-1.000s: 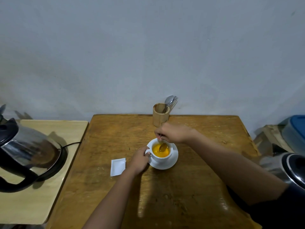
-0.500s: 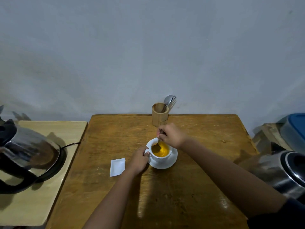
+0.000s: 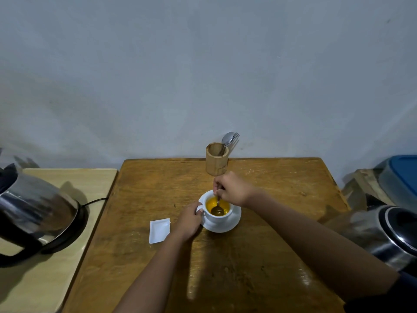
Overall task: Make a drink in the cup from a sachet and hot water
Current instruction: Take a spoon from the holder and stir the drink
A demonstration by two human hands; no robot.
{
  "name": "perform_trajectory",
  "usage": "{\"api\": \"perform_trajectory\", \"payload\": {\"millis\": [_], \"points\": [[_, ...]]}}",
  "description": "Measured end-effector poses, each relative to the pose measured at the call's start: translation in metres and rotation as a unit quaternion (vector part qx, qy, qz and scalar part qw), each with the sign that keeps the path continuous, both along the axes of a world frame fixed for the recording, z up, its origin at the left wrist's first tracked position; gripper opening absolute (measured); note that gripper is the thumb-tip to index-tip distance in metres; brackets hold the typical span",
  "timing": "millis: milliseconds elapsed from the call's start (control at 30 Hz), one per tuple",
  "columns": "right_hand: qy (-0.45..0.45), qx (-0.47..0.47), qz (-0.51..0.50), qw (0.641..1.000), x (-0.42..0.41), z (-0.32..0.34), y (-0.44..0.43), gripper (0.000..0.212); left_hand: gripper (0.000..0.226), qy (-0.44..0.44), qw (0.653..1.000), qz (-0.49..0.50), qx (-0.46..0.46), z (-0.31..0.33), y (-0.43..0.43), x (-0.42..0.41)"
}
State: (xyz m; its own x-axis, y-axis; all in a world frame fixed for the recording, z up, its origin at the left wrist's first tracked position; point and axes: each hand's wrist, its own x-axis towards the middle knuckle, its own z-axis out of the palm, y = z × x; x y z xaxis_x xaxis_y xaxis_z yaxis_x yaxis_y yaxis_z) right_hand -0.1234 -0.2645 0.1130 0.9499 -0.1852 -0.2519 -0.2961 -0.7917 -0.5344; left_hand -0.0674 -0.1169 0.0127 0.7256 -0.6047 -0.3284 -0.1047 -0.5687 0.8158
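Note:
A white cup of orange drink stands on a white saucer in the middle of the wooden table. My left hand grips the cup's handle at its left side. My right hand hovers over the cup's far rim, pinching a spoon whose bowl sits in the liquid. A white sachet lies flat on the table left of the cup.
A steel kettle on its black base sits on the pale side table at the left, its cord trailing right. Another kettle stands at the right edge. A bamboo holder with cutlery stands behind the cup. A blue-lidded bin is far right.
The spoon has swung around inside the cup, its bowl now toward the near side. My right hand shifted slightly with it. My left hand stays on the handle.

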Motion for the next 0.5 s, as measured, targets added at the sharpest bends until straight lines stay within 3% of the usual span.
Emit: {"api": "perform_trajectory", "payload": {"millis": [233, 500], "points": [[-0.066, -0.01, -0.069, 0.995, -0.0009, -0.0076, 0.0092, 0.015, 0.025, 0.009, 1.0, 0.003, -0.003, 0.0026, -0.0003, -0.0003], [-0.013, -0.072, -0.048, 0.996, -0.0017, -0.0005, 0.0025, 0.013, 0.028, 0.004, 1.0, 0.001, 0.001, 0.0043, -0.0001, -0.001]]}}
